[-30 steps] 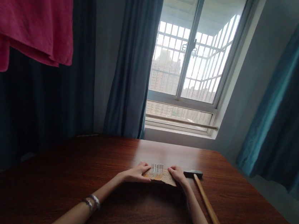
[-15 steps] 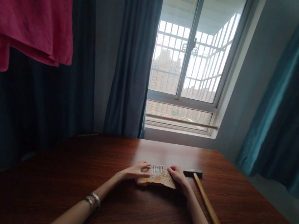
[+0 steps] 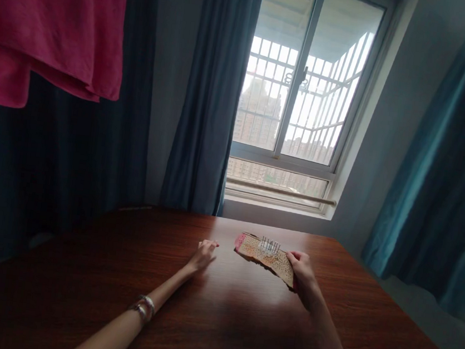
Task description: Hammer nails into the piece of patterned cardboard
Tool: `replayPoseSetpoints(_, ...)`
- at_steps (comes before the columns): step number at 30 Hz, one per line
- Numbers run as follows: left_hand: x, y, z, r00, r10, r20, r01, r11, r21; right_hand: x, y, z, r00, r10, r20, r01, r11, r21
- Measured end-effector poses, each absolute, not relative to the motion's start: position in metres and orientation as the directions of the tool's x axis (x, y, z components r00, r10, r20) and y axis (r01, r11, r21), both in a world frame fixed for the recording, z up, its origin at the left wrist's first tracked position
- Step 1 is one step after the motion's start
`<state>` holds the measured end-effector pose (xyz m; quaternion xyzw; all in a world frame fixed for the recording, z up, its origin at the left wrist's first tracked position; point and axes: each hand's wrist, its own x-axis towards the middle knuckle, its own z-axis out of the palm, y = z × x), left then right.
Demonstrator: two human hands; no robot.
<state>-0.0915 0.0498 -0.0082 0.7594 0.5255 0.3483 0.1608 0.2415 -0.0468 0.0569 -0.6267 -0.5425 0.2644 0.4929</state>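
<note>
My right hand point(image 3: 304, 273) grips the right end of a wooden board point(image 3: 265, 256), thumb on the top face. The board is pitted with small holes, has a ragged, dark near edge and a pink patch at its left end. It slants across the view and looks raised off the table. Several nails point(image 3: 270, 245) stand in a row near its far edge, on a whitish patch. My left hand point(image 3: 203, 256), with bracelets point(image 3: 144, 307) at the wrist, is to the left of the board and apart from it. Its fingers are loosely bent with nothing visible in them.
Both arms are over a glossy brown wooden table point(image 3: 88, 292). Beyond its far edge is a barred window point(image 3: 292, 91), with blue curtains point(image 3: 208, 93) at the sides. A pink cloth point(image 3: 56, 25) hangs at the upper left.
My left hand has let go of the board and moved left. My right hand has lifted and tilted it, shifting right. The hammer seen at the right is no longer visible.
</note>
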Motion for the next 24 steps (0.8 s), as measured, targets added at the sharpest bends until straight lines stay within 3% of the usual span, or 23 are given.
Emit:
replayPoseSetpoints(4,-0.088,0.052,-0.016,0.183,0.916,0.358,0.68,-0.38,0.627,0.309,-0.065,0.064,0.526,0.79,0.314,0.384,0.108,-0.917)
replayPoseSetpoints(7,-0.089,0.052,-0.018,0.177,0.92,0.351,0.685,-0.371,0.627,0.372,-0.081,0.057,0.717,0.611,0.335,0.451,-0.039,-0.892)
replayPoseSetpoints(11,-0.089,0.05,-0.017,0.213,0.913,0.349,0.714,-0.389,0.582,0.44,-0.112,0.04,0.8,0.514,0.31,0.44,-0.151,-0.885)
replayPoseSetpoints(21,-0.089,0.048,-0.017,0.274,0.888,0.369,0.732,-0.441,0.519,0.498,-0.152,-0.003,0.85,0.449,0.275,0.43,-0.289,-0.856)
replayPoseSetpoints(24,-0.088,0.047,-0.016,0.284,0.883,0.373,0.742,-0.449,0.498,0.494,-0.16,-0.007,0.825,0.448,0.345,0.521,-0.365,-0.772)
